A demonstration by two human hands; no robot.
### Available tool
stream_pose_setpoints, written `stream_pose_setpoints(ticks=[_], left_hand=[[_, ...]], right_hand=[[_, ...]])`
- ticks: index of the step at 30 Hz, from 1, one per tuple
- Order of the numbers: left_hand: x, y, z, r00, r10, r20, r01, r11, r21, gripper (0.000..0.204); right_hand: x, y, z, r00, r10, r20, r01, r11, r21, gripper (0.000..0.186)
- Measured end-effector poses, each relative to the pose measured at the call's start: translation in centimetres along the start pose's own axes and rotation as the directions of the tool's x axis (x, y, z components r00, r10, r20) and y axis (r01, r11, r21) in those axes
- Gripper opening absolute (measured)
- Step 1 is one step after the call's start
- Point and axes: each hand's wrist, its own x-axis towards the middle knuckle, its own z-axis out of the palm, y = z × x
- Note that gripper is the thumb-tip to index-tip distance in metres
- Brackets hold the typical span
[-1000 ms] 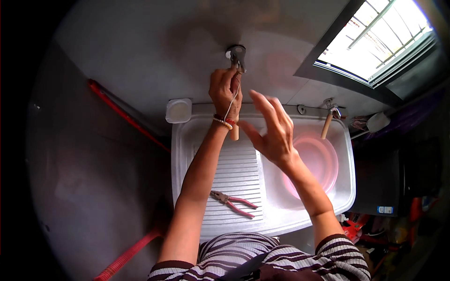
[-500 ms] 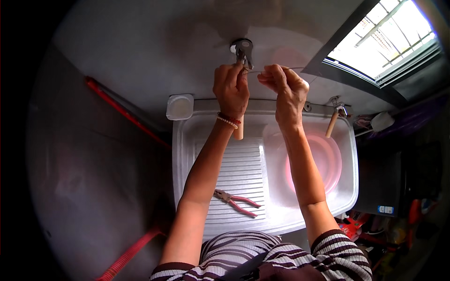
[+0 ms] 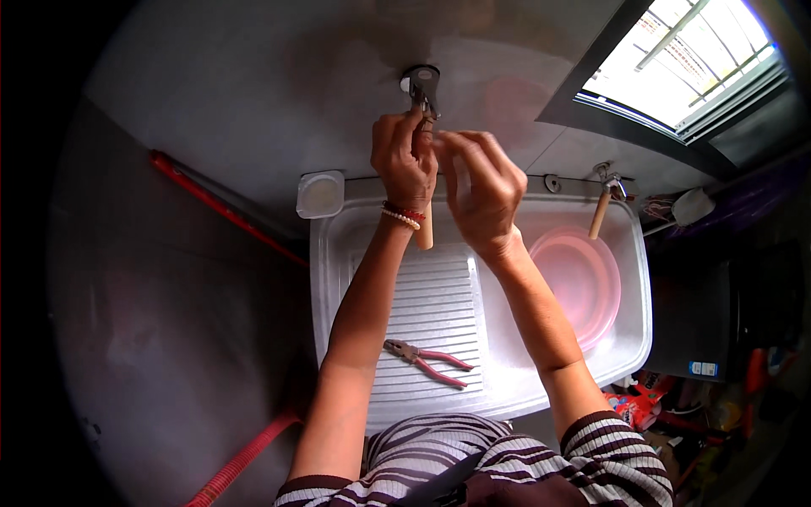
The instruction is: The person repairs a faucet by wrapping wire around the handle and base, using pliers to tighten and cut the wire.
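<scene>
My left hand (image 3: 405, 160) grips the upper part of a pale wooden rod (image 3: 424, 228) just below a metal wall tap (image 3: 424, 84); thin wire (image 3: 427, 120) is wound near the top. My right hand (image 3: 481, 186) is curled just right of it, blurred, its fingertips near the wire; what they hold is unclear. Below both hands is a white laundry sink (image 3: 329, 279) with a ridged board, on which pliers (image 3: 427, 363) with red grips lie. A pink basin (image 3: 591, 287) sits in the sink's right half.
A white square container (image 3: 320, 193) stands at the back-left corner. A second tap (image 3: 606, 186) with a wooden rod is at right. A barred window (image 3: 676, 59) is upper right. A red pole (image 3: 203, 195) leans left, a red hose (image 3: 245, 460) runs lower left, and clutter (image 3: 642, 406) lies lower right.
My right hand rose from spread fingers to a pinch on the wire, then moved left and down toward my left hand. My left hand has stayed at the tap, shifting slightly.
</scene>
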Motion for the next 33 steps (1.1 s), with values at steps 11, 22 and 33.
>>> stream_pose_setpoints(ticks=[11, 22, 33], left_hand=[[0.7, 3.5, -2.2, 0.99, -0.074, 0.12, 0.035, 0.954, 0.299, 0.021], [-1.0, 0.8, -0.6, 0.973, -0.195, 0.127, 0.209, 0.972, -0.109, 0.027], [-0.3, -0.6, -0.2, 0.999, 0.038, -0.019, -0.038, 0.999, 0.025, 0.02]], right_hand=[[0.6, -3.6, 5.0, 0.894, -0.152, 0.421, 0.301, 0.9, -0.315, 0.008], [8.1, -4.2, 7.9, 0.707, 0.233, 0.667, 0.183, 0.851, -0.491, 0.01], [5.6, -0.6, -7.4, 0.848, 0.408, 0.34, -0.454, 0.889, 0.066, 0.022]])
